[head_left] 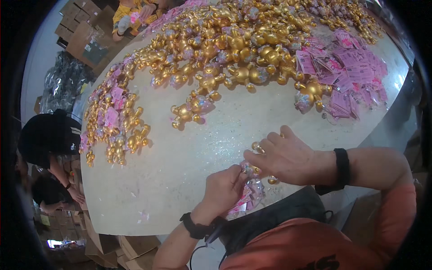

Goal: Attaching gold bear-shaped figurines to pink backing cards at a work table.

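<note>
Two bare hands close around a gold figure [256, 170] above the near edge of a pale table [166, 180].

The left hand [223, 190] pinches the figure's clear-wrapped part with curled fingers; the right hand [288, 157] bends over its gold body, fingers curled onto it, fingertips partly hidden. Pink cards [245, 202] in clear wrapping lie just below, at the table's near edge. A heap of gold figures [238, 42] covers the table's far side, beside a pink card pile [355, 72] at its far right. Past the table's left edge, a person in a black cap [49, 135] bends forward.
</note>
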Tool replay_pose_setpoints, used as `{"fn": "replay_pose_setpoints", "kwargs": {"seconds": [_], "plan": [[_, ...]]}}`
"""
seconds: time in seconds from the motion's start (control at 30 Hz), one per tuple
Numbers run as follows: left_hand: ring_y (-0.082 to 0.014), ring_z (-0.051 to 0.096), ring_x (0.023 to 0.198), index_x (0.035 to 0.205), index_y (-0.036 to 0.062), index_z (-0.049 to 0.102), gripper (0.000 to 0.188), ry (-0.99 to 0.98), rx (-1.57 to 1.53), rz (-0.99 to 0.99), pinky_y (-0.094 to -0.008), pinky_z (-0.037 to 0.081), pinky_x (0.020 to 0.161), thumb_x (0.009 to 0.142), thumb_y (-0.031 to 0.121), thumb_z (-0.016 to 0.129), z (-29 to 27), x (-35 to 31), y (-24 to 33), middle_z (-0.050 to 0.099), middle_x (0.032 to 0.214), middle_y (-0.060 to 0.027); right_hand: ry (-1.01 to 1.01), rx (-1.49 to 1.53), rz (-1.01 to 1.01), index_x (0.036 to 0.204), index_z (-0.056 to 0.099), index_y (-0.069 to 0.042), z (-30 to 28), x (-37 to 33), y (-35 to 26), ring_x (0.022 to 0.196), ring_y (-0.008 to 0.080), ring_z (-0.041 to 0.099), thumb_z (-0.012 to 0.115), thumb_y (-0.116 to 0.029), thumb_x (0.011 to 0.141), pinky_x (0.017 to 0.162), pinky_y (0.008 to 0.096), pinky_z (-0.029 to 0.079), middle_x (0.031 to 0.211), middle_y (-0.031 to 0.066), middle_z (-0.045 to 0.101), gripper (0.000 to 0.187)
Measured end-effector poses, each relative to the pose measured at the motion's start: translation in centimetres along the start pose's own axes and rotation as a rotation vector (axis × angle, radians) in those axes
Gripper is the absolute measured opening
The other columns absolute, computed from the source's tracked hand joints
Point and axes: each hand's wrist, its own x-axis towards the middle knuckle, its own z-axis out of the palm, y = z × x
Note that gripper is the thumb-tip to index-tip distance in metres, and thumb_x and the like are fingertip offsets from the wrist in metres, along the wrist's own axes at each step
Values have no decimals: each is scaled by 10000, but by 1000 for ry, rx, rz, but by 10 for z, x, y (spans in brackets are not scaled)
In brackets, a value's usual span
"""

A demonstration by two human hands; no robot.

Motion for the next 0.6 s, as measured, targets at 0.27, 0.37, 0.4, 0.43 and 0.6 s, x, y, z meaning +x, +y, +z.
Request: {"fn": "replay_pose_setpoints", "kwargs": {"seconds": [0.27,0.37,0.4,0.43,0.6], "plan": [[-164,619,719,1014,-17,619,180,-128,-350,-105,-288,488,649,919,125,563,-3,-2,-12,664,861,-79,75,-117,-130,1175,517,-107,-14,-3,13,890,236,575,600,-263,823,775,442,414,916,61,586,393],[-142,625,799,1064,-39,603,215,-136,-596,-218,-275,506,700,935,125,550,-9,-2,-6,661,959,-64,148,-194,-172,1201,512,-124,-32,0,8,943,229,562,601,-236,805,856,469,403,975,77,579,421],[-143,628,821,1075,-45,595,223,-121,-667,-263,-277,513,715,941,126,545,-12,-3,-3,655,984,-67,270,-217,-197,1201,513,-116,-37,1,7,952,230,559,599,-224,803,869,477,399,990,85,579,421],[-130,624,802,1069,-33,601,204,-32,-831,-336,-266,506,699,944,110,526,-14,-4,-1,658,962,-62,392,-239,-222,1201,513,-108,-42,2,5,960,231,556,598,-212,801,882,485,396,1005,94,578,422],[-66,489,597,1024,17,566,147,341,-1225,-530,-233,425,518,964,127,488,-21,-13,-2,518,705,19,645,189,-157,1174,538,-82,-35,-11,-24,1117,299,511,585,-210,803,914,508,397,1139,110,559,395]]}}
